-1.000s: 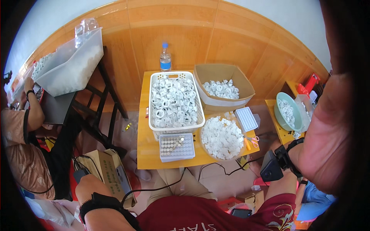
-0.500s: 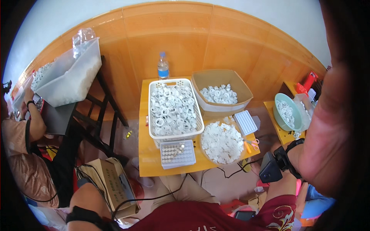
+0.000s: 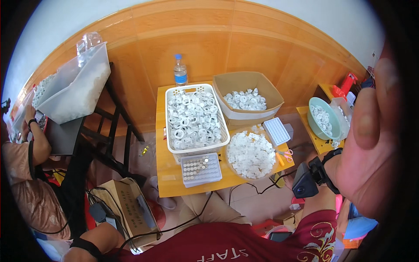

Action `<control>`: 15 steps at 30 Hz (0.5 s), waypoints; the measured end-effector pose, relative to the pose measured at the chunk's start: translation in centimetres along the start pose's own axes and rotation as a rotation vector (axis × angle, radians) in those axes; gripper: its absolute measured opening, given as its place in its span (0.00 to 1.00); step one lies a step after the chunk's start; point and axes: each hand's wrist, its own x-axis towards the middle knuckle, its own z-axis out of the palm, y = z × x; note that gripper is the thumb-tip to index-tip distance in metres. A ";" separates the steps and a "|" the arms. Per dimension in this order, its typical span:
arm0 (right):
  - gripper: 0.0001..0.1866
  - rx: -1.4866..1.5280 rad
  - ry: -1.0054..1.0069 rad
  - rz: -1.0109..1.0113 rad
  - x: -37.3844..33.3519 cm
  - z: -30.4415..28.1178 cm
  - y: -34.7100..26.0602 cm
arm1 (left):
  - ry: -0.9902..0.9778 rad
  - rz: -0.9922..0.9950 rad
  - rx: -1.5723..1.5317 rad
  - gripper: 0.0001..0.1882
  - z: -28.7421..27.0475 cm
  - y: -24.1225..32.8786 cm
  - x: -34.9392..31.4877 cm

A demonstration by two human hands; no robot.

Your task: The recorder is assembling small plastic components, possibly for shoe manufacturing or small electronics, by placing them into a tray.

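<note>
My right hand [image 3: 369, 148] is raised very close at the right edge, palm showing, nothing seen in it. One finger bends down over the palm; the others run up into the dark rim. A black strap on its wrist carries a small dark camera [image 3: 305, 183]. Of my left arm only the forearm [image 3: 102, 238] with a black strap shows at the lower left; its hand is out of view. Ahead, the yellow table [image 3: 168, 185] bears a white basket [image 3: 224, 136] of white plastic parts, a tray [image 3: 201, 171] partly filled with small round pieces, and a round tub [image 3: 252, 177] of white pieces.
A cardboard box [image 3: 244, 117] of white parts, a second tray [image 3: 276, 132], orange scissors [image 3: 288, 155] and a water bottle [image 3: 180, 72] share the table. Right of it stands a green basin [image 3: 312, 118]. At left, a co-worker's arm [image 3: 40, 142] is beside a translucent bin [image 3: 76, 91]. A cable [image 3: 192, 220] crosses my lap.
My right hand has turned slightly and one finger has bent down toward the palm. The view has shifted a little. The things on the table have stayed put.
</note>
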 end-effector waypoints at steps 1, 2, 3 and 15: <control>0.22 0.046 -0.026 0.002 2.8 12.7 -2.8 | 0.030 -0.029 0.013 0.18 0.2 0.2 -1.1; 0.22 -0.043 0.003 0.015 1.9 7.9 -2.9 | -0.056 0.026 0.001 0.18 -0.4 0.0 -0.3; 0.22 -0.011 -0.001 0.002 0.9 3.1 -1.6 | -0.054 -0.005 0.024 0.18 0.2 0.9 -0.1; 0.20 0.088 -0.028 0.067 -5.2 -2.4 -0.3 | 0.087 -0.146 0.098 0.14 0.7 -0.1 -3.0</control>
